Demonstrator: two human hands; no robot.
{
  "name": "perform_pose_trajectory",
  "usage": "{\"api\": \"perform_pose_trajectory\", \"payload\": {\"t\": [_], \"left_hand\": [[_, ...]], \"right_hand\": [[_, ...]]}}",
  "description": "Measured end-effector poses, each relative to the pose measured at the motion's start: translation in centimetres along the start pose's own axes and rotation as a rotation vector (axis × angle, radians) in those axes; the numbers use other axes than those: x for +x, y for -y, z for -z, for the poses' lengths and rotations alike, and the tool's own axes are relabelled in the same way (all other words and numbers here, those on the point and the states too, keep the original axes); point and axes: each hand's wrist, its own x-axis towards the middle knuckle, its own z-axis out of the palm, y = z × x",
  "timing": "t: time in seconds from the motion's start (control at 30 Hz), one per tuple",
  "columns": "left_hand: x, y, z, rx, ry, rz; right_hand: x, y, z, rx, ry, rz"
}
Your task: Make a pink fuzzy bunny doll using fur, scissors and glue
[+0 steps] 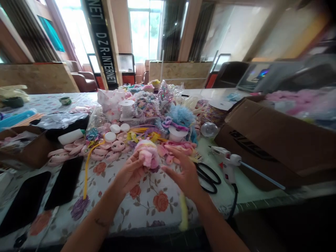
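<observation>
My left hand (131, 173) pinches a small fluffy pink bundle (150, 155) with a pale yellow and white top, held a little above the flowered tablecloth (141, 206). To its right, my right hand (186, 171) is empty, its thumb and fingers apart and pointing at the bundle. Pink fuzzy strips (181, 147) lie just beyond that hand, which partly covers them. Below its wrist, a pale yellow fuzzy strip (184, 211) runs to the table's front edge. Black-handled scissors (208, 177) rest beside the right wrist; their blades are hidden.
Right of the scissors is a white glue gun (229, 162) with a glue stick in it, before a cardboard box (283, 140). Pink doll heads (118, 146), white spools (177, 133) and blue fluff (181, 115) pile up ahead. Two dark flat devices (64, 182) lie left.
</observation>
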Motion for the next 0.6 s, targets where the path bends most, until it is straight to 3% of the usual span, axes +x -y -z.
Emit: {"api": "perform_pose_trajectory", "payload": {"t": [0.13,0.2,0.27,0.37,0.47,0.6], "left_hand": [[0.1,-0.1,0.4,-0.026,-0.074,0.02],[0.1,-0.1,0.6,-0.022,-0.112,0.039],[0.1,-0.1,0.7,-0.017,-0.124,0.052],[0.1,-0.2,0.7,-0.021,-0.103,0.047],[0.3,-0.4,0.8,-0.046,-0.067,-0.002],[0.7,-0.7,1.3,-0.111,-0.078,-0.089]], "right_hand": [[-4.7,-3.4,5.8,-0.17,-0.586,-0.4],[-6.8,-5.3,8.8,-0.393,-0.776,-0.463],[-7.7,-6.9,11.2,-0.646,-0.726,-0.525],[-7.0,-8.5,13.4,-0.7,-0.533,-0.6],[-5.2,-9.3,14.1,-0.703,-0.392,-0.639],[-3.9,-8.5,14.0,-0.712,-0.328,-0.649]]}}
